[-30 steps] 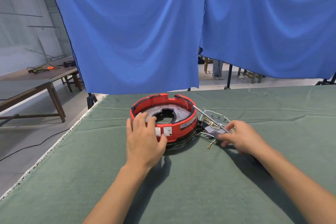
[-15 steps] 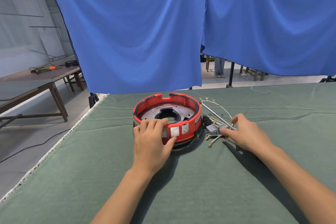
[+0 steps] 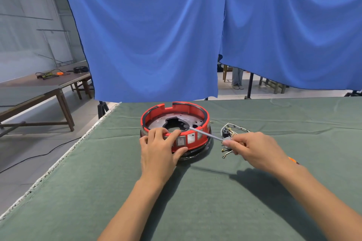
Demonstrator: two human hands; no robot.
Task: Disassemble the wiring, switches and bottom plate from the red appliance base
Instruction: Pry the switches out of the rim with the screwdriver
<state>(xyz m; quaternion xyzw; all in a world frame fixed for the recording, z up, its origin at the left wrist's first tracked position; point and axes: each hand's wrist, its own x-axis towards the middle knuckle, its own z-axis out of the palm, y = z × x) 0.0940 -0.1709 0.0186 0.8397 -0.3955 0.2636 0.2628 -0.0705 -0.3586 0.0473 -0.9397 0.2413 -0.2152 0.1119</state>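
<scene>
While one red appliance base (image 3: 175,123) sits on the green table cloth (image 3: 195,201) near the table's far left part, its open ring faces up and shows a grey metal bottom plate (image 3: 156,122) with small holes and one jagged dark opening at its middle. Its red wall has two notches on the far side and, on the near side, one grey rocker switch (image 3: 180,141) beside one blank pale panel (image 3: 191,137); a black band runs round its foot. One left hand (image 3: 159,149) grips the near rim, fingers curled over the top edge and thumb pressed against the outer wall below the switch. One right hand (image 3: 258,150) pinches a screwdriver (image 3: 205,133), whose thin metal shaft slants up and left, the tip reaching over the rim to the plate; an orange bit of handle shows behind the wrist. Just right of the base, apart from it, lies one loose bundle of wiring (image 3: 232,130) with small brass terminals, partly hidden by the right hand's fingers. Two blue curtains (image 3: 156,35) hang behind the table, and one wooden table (image 3: 39,86) stands at far left.
</scene>
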